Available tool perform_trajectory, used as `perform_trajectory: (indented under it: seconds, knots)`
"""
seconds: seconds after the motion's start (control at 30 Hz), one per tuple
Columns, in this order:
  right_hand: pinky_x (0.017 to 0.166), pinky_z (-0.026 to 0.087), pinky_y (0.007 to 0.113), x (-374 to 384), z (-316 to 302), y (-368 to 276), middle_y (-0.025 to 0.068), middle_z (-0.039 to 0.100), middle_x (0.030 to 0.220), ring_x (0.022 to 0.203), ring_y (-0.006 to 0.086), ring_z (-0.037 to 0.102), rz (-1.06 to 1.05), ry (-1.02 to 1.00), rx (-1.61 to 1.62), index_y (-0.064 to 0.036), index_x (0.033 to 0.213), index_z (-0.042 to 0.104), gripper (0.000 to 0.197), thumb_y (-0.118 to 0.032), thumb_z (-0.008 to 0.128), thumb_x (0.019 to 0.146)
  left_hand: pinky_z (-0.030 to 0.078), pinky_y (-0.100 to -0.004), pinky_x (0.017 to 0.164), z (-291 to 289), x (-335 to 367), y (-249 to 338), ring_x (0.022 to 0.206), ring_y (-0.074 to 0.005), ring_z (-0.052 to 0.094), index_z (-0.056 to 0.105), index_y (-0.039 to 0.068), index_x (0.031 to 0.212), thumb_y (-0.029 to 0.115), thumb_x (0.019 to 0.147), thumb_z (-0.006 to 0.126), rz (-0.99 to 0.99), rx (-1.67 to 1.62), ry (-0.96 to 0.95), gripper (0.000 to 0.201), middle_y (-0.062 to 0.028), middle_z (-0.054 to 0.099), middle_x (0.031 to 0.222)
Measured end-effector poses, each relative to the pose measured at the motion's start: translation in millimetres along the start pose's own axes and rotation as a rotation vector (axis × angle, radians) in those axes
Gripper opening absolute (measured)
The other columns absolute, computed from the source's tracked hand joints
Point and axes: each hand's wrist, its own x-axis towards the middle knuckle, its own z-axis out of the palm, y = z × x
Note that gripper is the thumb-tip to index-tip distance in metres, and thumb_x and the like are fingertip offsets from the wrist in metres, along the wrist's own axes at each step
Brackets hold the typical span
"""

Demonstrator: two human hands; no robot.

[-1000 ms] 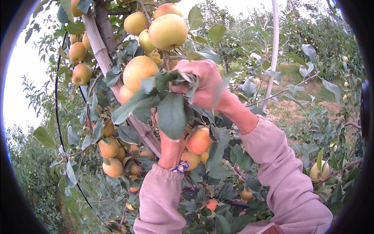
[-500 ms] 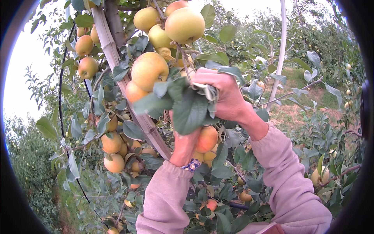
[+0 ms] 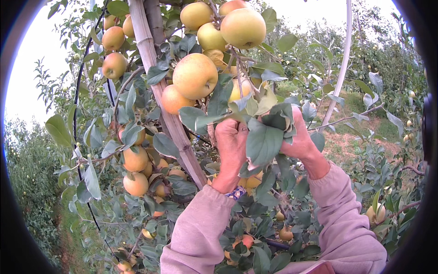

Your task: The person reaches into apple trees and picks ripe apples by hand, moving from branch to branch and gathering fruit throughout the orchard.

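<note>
Both hands are raised into the leaves of an apple tree at the centre of the frame. The left hand (image 3: 232,142) is closed in a fist around a leafy twig (image 3: 237,102) just below the fruit cluster, its fingers curled tight. The right hand (image 3: 297,137) sits just beside it, to the right, and is partly covered by a large dark leaf (image 3: 263,142); its fingers fold into the foliage, but whether they pinch anything cannot be told. Pale pink sleeves (image 3: 200,228) rise from the lower edge.

Directly above the hands, in the upper middle of the frame, hangs a cluster of yellow apples: a big one (image 3: 195,75) left of centre and another (image 3: 243,27) at the top. A pale wooden stake (image 3: 159,86) runs diagonally from the top down towards the left wrist. More apples (image 3: 135,160) hang at the left middle, and a thin white pole (image 3: 343,68) curves through the upper right.
</note>
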Motion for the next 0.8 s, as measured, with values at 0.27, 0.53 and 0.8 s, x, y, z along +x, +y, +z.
perform_trajectory:
  seconds: [0.27,0.53,0.8]
  knots:
    - [0.067,0.051,0.042,76,-3,-10,0.0178,0.064,0.091,0.085,0.0348,0.064,-0.241,-0.284,-0.787,-0.0017,0.085,0.064,0.021,-0.012,0.065,0.067,0.047,-0.0295,0.076,13,-11,-24,0.083,-0.0158,0.060,0.062,0.001,0.107,0.001,0.089,0.057,0.004,0.286,0.045,0.019,-0.0063,0.066,0.093]
    - [0.065,0.052,0.040,87,4,24,0.0192,0.067,0.082,0.072,0.0310,0.067,-0.210,-0.081,-0.443,-0.0003,0.090,0.070,0.026,0.000,0.063,0.064,0.045,-0.0217,0.063,14,-3,17,0.068,-0.0064,0.055,0.067,-0.001,0.102,-0.001,0.091,0.053,-0.068,0.103,-0.006,0.018,0.0022,0.061,0.076]
    - [0.071,0.052,0.028,46,0,43,0.0045,0.063,0.105,0.081,0.0110,0.061,0.291,0.359,0.892,-0.0037,0.124,0.056,0.047,0.001,0.073,0.080,0.046,-0.0212,0.059,6,-7,54,0.068,-0.0076,0.058,0.068,-0.001,0.104,-0.002,0.090,0.051,-0.107,0.022,-0.052,0.022,-0.0033,0.067,0.091]
